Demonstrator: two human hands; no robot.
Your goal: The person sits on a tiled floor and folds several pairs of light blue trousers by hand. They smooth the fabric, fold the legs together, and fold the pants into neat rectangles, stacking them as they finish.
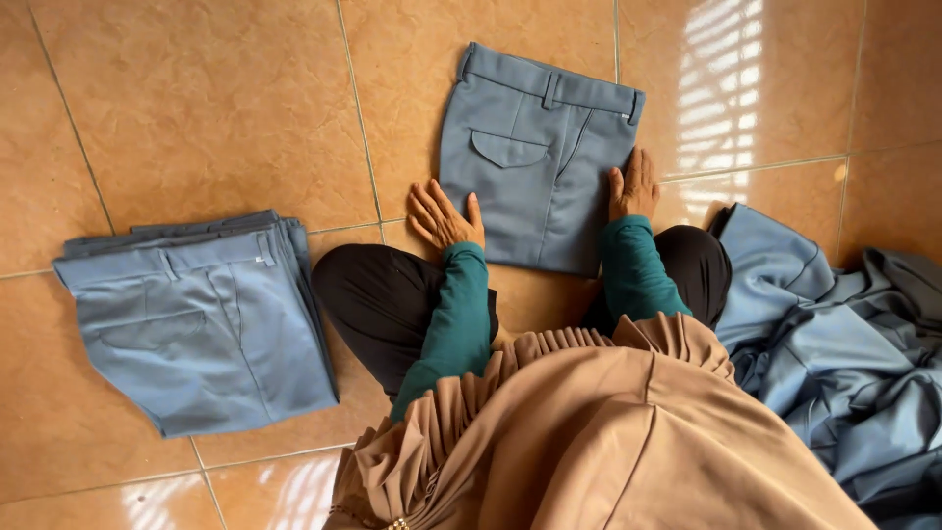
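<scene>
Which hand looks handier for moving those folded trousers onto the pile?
Probably the left hand. It rests at the left edge of the folded trousers, on the same side as the pile. The right hand lies flat on the far edge, nearer the unfolded heap.

Folded grey-blue trousers (535, 157) flat on tiled floor (pocket flap up).

From here I can't see under my left hand (444, 216), whose palm hides the floor tile (196, 98) beside the folded trousers (535, 157); at three o'clock the heap of blue cloth (844, 344) runs off the frame; at nine o'clock the stack of trousers (201, 319) hides its lower layers.
</scene>
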